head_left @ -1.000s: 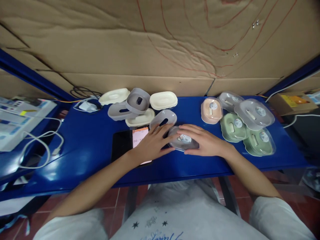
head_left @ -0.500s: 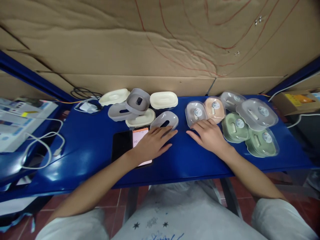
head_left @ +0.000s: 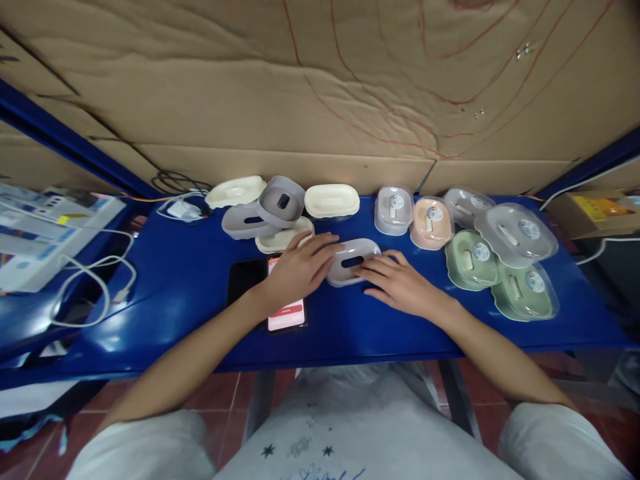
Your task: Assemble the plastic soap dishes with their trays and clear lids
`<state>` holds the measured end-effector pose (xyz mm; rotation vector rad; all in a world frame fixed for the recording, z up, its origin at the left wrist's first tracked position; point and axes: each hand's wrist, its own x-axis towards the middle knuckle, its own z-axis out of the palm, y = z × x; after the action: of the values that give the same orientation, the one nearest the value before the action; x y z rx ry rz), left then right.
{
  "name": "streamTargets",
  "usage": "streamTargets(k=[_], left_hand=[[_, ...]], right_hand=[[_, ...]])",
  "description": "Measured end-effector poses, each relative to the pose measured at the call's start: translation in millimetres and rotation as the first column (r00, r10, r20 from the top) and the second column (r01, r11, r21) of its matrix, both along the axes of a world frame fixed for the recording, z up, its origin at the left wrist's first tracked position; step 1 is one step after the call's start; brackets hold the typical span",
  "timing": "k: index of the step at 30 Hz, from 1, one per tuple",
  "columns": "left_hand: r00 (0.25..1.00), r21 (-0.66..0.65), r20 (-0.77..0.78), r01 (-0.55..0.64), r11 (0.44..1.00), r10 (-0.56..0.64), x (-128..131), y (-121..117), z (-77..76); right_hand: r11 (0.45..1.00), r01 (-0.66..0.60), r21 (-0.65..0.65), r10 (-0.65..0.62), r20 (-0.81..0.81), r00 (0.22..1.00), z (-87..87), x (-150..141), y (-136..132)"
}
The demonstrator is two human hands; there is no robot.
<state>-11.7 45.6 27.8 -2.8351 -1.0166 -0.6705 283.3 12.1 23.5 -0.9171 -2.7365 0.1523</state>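
Note:
A light grey oval dish [head_left: 345,272] with a dark slot in its middle lies between my hands on the blue table. My left hand [head_left: 303,268] reaches over the dish's left edge, fingers stretched and apart. At the other end, my right hand [head_left: 403,285] has its fingers over the right rim and its thumb below. Just behind my right hand stand a grey lidded box [head_left: 387,223] and a peach lidded box [head_left: 425,235], both with clear covers and round labels. A phone with a lit screen [head_left: 286,319] lies partly under my left wrist.
Cream dishes [head_left: 332,200] and grey slotted dishes [head_left: 273,212] lie at the back left. Green lidded boxes [head_left: 470,270] and a larger grey lidded box [head_left: 520,250] crowd the right side. White cables [head_left: 103,280] loop at the left; cardboard [head_left: 300,100] stands behind.
The grey slotted dish has moved right and nearer, away from the other dishes. My right hand has come left onto its right end. The grey and peach boxes now stand apart.

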Motion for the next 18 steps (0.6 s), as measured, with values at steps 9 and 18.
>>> streamTargets(k=[9, 18], left_hand=[[0.914, 0.048, -0.303, -0.269, 0.962, 0.270, 20.5, 80.3, 28.7], [0.988, 0.018, -0.141, -0.064, 0.998, 0.066, 13.4, -10.3, 6.2]], right_hand=[[0.955, 0.295, 0.015, -0.292, -0.119, 0.949, 10.3, 16.0, 5.6], [0.838, 0.541, -0.078, -0.526, -0.381, 0.760, 17.3, 17.6, 5.9]])
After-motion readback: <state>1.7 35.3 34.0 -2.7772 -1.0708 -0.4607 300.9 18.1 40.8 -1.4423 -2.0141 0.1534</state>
